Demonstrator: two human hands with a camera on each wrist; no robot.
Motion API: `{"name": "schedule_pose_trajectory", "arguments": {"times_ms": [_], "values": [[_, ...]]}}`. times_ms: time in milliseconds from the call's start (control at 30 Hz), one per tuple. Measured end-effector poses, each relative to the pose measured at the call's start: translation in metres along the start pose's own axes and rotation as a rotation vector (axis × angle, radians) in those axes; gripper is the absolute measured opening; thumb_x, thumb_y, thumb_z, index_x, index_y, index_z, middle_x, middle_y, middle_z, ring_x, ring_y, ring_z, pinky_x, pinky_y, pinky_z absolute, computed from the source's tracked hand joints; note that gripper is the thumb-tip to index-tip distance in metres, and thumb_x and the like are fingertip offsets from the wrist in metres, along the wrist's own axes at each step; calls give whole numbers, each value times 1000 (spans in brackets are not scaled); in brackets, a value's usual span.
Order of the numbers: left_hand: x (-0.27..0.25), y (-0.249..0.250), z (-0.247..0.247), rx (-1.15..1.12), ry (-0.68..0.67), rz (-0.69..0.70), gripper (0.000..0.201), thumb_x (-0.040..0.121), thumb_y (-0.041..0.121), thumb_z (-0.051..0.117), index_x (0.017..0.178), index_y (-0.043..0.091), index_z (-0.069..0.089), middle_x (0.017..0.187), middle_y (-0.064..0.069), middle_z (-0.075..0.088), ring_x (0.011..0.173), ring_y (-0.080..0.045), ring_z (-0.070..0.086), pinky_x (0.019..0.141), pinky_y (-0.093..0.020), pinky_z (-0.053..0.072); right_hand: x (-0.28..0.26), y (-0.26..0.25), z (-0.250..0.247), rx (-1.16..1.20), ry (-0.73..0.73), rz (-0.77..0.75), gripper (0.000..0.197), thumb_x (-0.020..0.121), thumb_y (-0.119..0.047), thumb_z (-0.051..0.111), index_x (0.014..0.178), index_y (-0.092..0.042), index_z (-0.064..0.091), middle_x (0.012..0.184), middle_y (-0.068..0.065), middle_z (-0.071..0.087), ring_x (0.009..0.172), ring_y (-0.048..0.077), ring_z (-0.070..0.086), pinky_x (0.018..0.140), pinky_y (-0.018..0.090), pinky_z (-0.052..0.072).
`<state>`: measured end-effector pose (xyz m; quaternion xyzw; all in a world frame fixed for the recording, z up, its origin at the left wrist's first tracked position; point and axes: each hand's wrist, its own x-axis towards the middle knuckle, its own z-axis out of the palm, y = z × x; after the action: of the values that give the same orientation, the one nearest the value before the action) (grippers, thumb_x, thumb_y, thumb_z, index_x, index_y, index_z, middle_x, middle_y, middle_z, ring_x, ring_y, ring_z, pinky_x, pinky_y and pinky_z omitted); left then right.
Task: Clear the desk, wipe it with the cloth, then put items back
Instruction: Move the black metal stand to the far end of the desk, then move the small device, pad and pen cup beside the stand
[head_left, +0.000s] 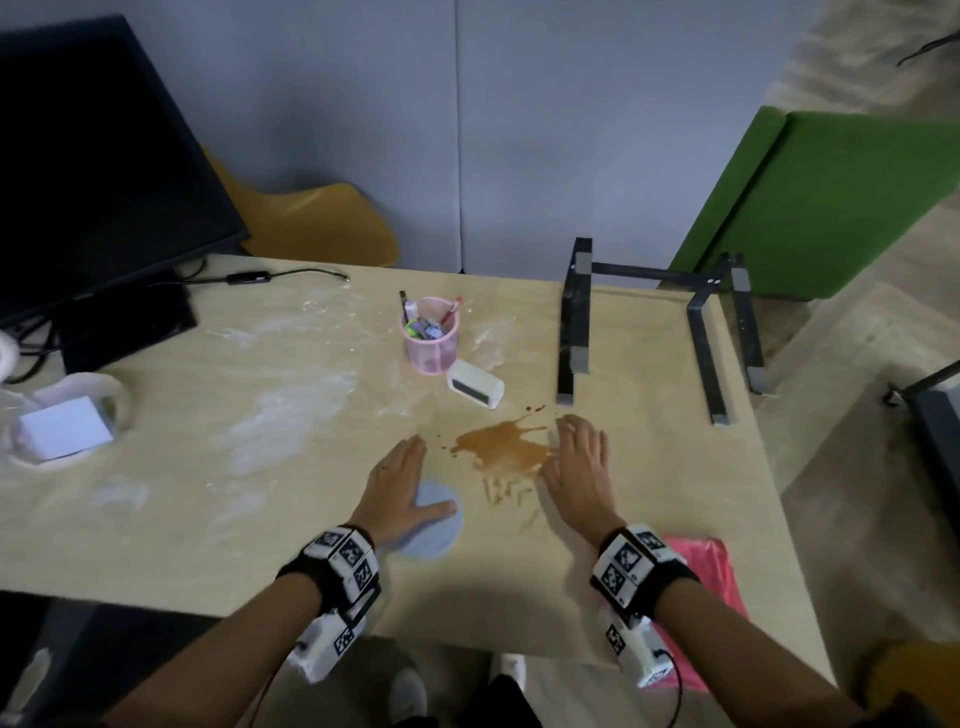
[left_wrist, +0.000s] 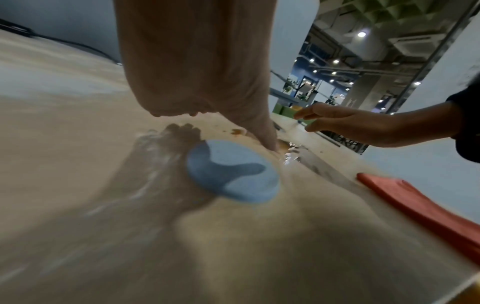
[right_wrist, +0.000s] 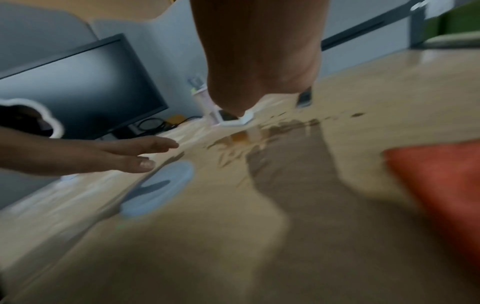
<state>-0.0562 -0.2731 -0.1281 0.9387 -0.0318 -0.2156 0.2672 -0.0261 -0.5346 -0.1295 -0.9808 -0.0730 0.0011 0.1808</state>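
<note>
A brown spill (head_left: 506, 448) stains the desk (head_left: 291, 525) at centre frame, flanked by flat, empty left hand (head_left: 397, 483) and right hand (head_left: 582, 467). Pen cup (head_left: 430, 335), clock (head_left: 475, 384), stand (head_left: 660, 327) sit above; pink cloth (head_left: 709, 577) lower right, long axis toward the near edge.

A yellow chair (head_left: 322, 218) and green panel (head_left: 831, 208) stand behind the desk's far edge.

Forearms: bare, no sleeves.
Wrist bands (head_left: 644, 569): black straps carrying white blocks printed with black square markers.
Wrist cameras (head_left: 327, 644): white housings, thin black cables.
Ring (head_left: 383, 468): on one finger of the left hand.
</note>
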Motion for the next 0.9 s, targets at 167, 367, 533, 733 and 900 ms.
{"name": "schedule_pose_trajectory", "arguments": {"times_ms": [167,367,533,733,900], "values": [[-37,-45,9,114,-80,-78,143,50,84,62,149,17,-16,158,1,-20,147,-16,-16,119,-43,-5,-27,-72,50,133,-271,-193,74,82,-51,37,142,-9,30,149,11,27,141,29,20,117,46,9],[-44,-63,10,279,-144,0,159,26,95,38,145,12,-27,151,-1,-36,144,-21,-26,120,-47,-5,-39,-114,81,127,-447,-283,101,73,-55,68,149,-15,14,156,12,8,143,30,4,117,47,9],[-41,-61,11,276,-175,-3,163,25,95,46,145,11,-25,146,-1,-41,143,-21,-27,119,-50,-4,-38,-116,88,92,-402,-291,92,78,-53,63,147,-9,21,150,22,18,138,40,17,112,51,21],[-41,-57,12,317,-139,-33,155,44,76,72,145,10,-25,154,-3,-32,144,-24,-24,119,-47,-5,-33,-119,88,60,-361,-311,89,75,-49,64,144,-7,25,143,23,25,131,42,24,106,52,26],[-37,-56,13,321,-118,-31,159,39,78,72,146,9,-23,155,-5,-28,145,-24,-23,119,-47,-7,-25,-109,78,101,-260,-202,83,70,-47,63,138,-9,33,137,21,30,124,40,28,102,51,30]]}}
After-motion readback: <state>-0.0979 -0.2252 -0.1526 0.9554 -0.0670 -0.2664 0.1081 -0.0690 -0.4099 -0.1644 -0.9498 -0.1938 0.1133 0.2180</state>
